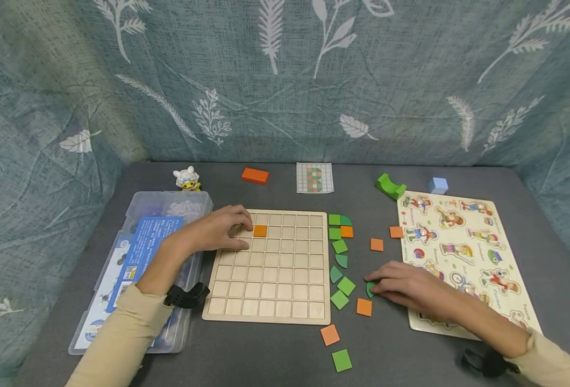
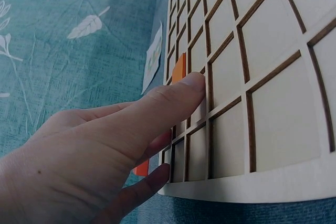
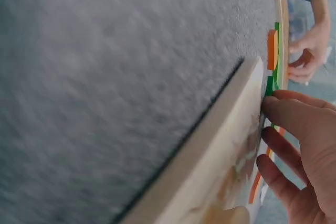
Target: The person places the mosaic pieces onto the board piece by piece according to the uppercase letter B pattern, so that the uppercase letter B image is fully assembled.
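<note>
Apparently, a piece-fitting step is in hand: a dark green piece is pinched at the fingertips by the grip of the right hand, while the left hand is relaxed, nothing grasped, beside an orange square set in the grid board. Next, carrying across to that board is probably called for.

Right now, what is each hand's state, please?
Left hand: open, beside an orange tile.
Right hand: at a dark green piece; grip cannot be told.

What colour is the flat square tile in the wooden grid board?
The flat square tile is orange, clearest in the head view.
</note>
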`<state>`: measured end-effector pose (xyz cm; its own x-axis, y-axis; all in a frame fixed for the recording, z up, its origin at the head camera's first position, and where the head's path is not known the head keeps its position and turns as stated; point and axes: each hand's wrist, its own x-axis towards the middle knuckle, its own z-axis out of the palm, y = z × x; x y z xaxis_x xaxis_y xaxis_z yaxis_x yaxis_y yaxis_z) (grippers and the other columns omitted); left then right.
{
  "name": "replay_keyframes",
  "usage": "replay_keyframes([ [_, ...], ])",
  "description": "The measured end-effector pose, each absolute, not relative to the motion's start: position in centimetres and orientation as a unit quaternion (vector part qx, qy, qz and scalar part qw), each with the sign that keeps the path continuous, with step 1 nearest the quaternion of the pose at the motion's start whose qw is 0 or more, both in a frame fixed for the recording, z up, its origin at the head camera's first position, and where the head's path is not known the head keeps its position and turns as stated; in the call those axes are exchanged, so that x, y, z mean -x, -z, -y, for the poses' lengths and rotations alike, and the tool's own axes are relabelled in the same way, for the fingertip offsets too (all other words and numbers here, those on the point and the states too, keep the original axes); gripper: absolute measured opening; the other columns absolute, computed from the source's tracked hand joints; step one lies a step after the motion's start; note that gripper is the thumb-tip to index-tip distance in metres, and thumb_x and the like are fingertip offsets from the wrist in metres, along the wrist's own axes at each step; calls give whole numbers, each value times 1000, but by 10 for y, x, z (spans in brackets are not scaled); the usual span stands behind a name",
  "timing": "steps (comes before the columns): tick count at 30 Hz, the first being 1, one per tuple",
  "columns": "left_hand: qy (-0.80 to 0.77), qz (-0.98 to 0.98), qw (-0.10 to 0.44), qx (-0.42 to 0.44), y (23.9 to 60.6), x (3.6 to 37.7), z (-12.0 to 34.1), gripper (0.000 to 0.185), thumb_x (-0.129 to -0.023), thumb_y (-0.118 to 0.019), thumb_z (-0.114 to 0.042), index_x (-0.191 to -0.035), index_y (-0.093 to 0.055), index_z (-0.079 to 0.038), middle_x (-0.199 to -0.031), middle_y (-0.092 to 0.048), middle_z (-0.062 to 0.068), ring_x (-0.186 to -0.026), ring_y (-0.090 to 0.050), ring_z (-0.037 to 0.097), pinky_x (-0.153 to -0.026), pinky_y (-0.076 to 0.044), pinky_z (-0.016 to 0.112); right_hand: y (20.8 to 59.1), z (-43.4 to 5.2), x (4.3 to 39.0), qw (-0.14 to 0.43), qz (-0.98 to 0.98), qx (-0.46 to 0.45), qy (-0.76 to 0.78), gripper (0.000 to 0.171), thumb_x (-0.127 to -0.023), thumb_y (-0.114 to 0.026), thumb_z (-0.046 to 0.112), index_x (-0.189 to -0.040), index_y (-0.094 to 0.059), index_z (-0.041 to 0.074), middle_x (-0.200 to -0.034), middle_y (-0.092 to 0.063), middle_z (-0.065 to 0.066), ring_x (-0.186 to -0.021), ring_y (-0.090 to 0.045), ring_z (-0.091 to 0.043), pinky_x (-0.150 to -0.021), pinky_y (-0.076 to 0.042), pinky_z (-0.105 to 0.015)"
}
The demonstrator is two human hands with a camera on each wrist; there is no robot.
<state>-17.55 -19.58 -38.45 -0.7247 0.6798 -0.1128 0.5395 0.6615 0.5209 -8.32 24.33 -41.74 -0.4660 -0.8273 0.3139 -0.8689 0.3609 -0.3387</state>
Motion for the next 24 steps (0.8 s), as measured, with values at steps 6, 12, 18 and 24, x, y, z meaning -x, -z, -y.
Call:
replay_keyframes([
  [6, -233, -900, 160, -332, 383, 175, 197, 30, -83, -77, -23, -107, -68, -9, -119, -58, 7, -107, -55, 23, -92, -48, 42, 417, -237, 102, 87, 789, -572, -206, 11, -96, -61, 22, -100, -71, 20, -110, -69, 6, -98, -60, -7, -83, -48, -19],
  [12, -236, -900, 158, -329, 384, 174, 197, 29, -83, -77, -23, -106, -68, -9, -118, -58, 7, -104, -55, 22, -90, -48, 41, 411, -215, 123, 123, 795, -548, -230, 18, -80, -79, 16, -97, -73, 15, -102, -68, 3, -93, -61, -9, -80, -51, -23],
  [18, -235, -900, 159, -331, 384, 175, 196, 29, -83, -77, -24, -106, -68, -9, -118, -58, 6, -104, -55, 22, -90, -48, 41, 409, -168, 143, 125, 816, -515, -233, 21, -79, -79, 18, -99, -73, 15, -101, -67, 0, -89, -62, -11, -71, -53, -25],
  [24, -233, -901, 164, -327, 384, 175, 195, 28, -84, -76, -24, -107, -68, -11, -119, -58, 6, -104, -55, 21, -89, -47, 41, 410, -117, 166, 93, 836, -491, -227, 15, -87, -73, 20, -100, -73, 14, -102, -68, -1, -87, -63, -12, -71, -53, -24],
])
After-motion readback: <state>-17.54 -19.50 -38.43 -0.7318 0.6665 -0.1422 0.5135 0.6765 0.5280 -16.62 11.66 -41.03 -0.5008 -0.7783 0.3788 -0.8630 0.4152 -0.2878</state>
